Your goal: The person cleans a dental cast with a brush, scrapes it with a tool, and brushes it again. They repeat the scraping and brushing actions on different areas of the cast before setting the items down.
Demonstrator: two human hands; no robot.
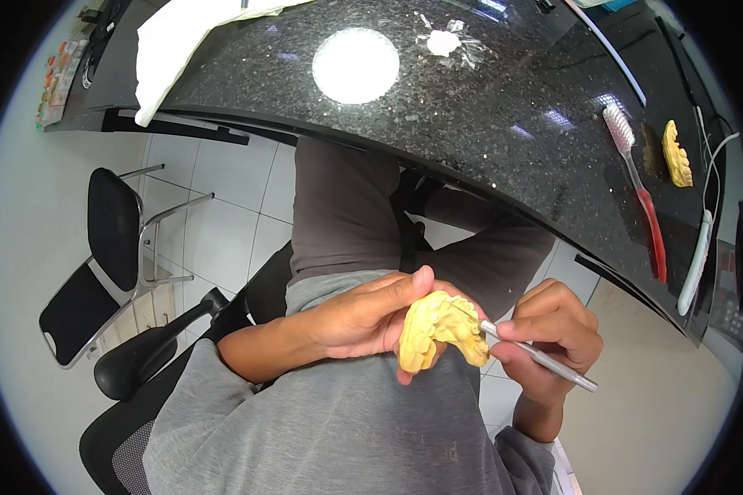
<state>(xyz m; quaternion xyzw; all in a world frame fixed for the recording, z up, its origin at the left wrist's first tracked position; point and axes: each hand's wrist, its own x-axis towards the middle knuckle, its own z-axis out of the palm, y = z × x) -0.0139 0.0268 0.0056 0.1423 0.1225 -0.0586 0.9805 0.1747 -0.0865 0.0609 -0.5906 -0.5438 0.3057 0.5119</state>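
A yellow dental cast (437,323), arch-shaped with tooth forms, lies in my left hand (370,313), whose thumb presses on its upper left side while the fingers support it from beneath. My right hand (553,334) pinches a thin silver metal tool (553,365) between thumb and fingers. The tool's front end meets the right side of the cast; its very tip is hidden there. Both hands are above my lap, in front of the grey shirt.
On the dark speckled table (256,82) are a red-handled brush (642,194), a second yellow cast (677,154), a white handpiece with a cable (697,264), a small white lump (443,43) and a white cloth (173,41). A black chair (114,219) stands at left.
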